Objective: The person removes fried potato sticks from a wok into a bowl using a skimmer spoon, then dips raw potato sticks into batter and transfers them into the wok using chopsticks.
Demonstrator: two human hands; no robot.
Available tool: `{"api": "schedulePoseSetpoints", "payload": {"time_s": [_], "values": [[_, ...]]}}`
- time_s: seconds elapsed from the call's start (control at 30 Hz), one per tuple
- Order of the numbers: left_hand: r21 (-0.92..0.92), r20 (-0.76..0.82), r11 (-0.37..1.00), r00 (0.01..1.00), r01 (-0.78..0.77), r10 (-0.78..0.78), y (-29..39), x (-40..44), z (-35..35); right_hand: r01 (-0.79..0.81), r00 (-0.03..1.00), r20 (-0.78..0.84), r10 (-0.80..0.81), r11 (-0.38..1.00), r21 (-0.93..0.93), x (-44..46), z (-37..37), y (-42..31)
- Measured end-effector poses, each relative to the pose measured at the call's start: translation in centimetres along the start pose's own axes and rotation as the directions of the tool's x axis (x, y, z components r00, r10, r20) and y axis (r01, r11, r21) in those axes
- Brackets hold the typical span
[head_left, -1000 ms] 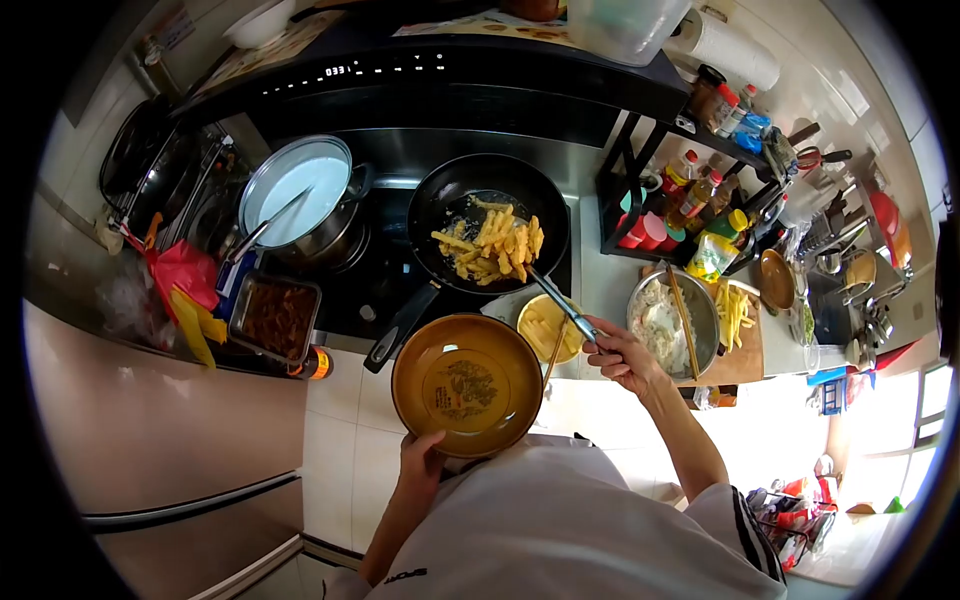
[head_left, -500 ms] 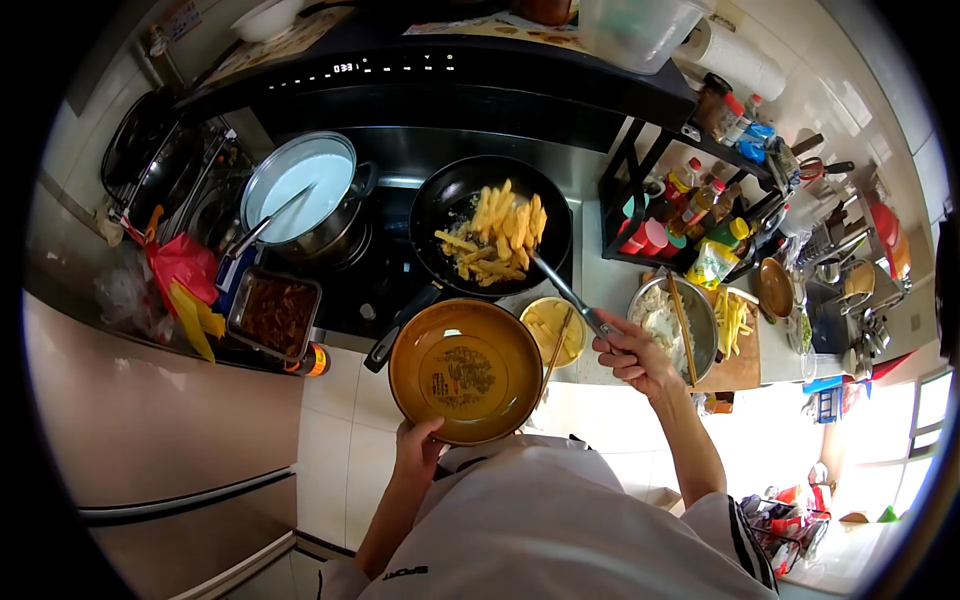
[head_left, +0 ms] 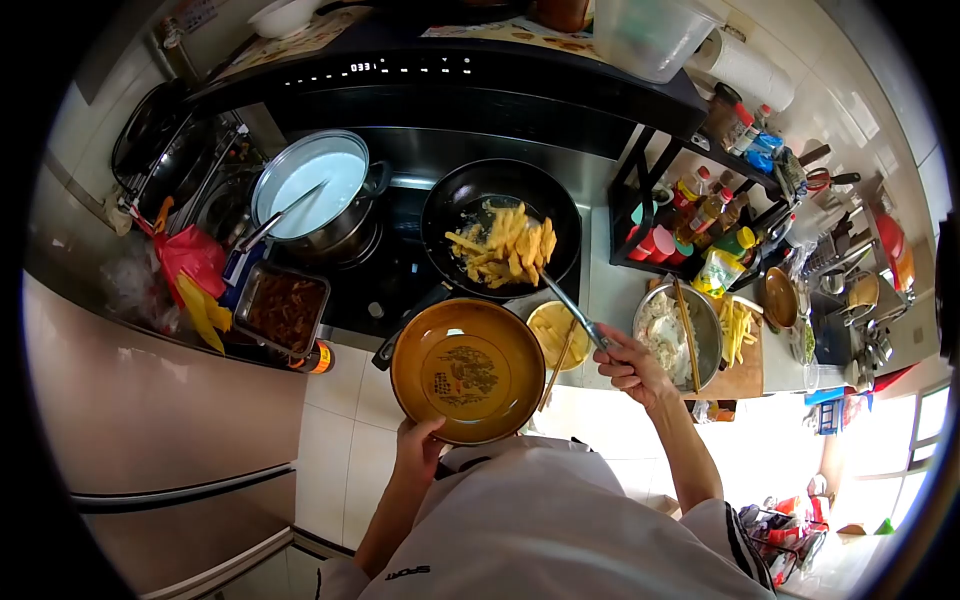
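My left hand (head_left: 418,447) grips the near rim of a brown plate (head_left: 415,370), its thumb over the edge. The plate has a dark printed picture in its middle and is held in front of the stove, bare of food. In my right hand (head_left: 632,362) is the handle of a metal-shafted spatula (head_left: 572,305); its head is hidden under golden fried strips (head_left: 510,245). These strips lie heaped in a black frying pan (head_left: 455,200). The pan's handle passes partly behind the plate.
Left of the pan stands a pot (head_left: 372,190) of whitish liquid with a ladle. A yellow bowl (head_left: 560,335), a metal bowl (head_left: 712,335) with chopsticks and a cutting board (head_left: 745,380) with pale strips are to the right. A bottle rack (head_left: 625,190) stands behind.
The view has shifted slightly, so the stove appears further right. The spatula has moved a little within the pan and the fried strips are heaped closer together. Both hands keep their holds.
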State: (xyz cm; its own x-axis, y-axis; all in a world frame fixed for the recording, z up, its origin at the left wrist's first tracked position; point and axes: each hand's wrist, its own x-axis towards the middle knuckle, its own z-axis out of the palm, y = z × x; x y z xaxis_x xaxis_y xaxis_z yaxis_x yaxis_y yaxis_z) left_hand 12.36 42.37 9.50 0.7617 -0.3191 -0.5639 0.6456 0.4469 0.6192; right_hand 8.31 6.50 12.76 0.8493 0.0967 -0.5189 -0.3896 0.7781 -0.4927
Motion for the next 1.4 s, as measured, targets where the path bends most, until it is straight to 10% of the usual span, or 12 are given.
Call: {"api": "schedulePoseSetpoints", "payload": {"time_s": [1.4], "values": [[-0.052, -0.002, 0.987, 0.988, -0.153, 0.153, 2.6, 1.9, 1.0, 0.119, 0.987, 0.103, -0.122, 0.992, 0.030, -3.8, 3.5, -2.6]]}}
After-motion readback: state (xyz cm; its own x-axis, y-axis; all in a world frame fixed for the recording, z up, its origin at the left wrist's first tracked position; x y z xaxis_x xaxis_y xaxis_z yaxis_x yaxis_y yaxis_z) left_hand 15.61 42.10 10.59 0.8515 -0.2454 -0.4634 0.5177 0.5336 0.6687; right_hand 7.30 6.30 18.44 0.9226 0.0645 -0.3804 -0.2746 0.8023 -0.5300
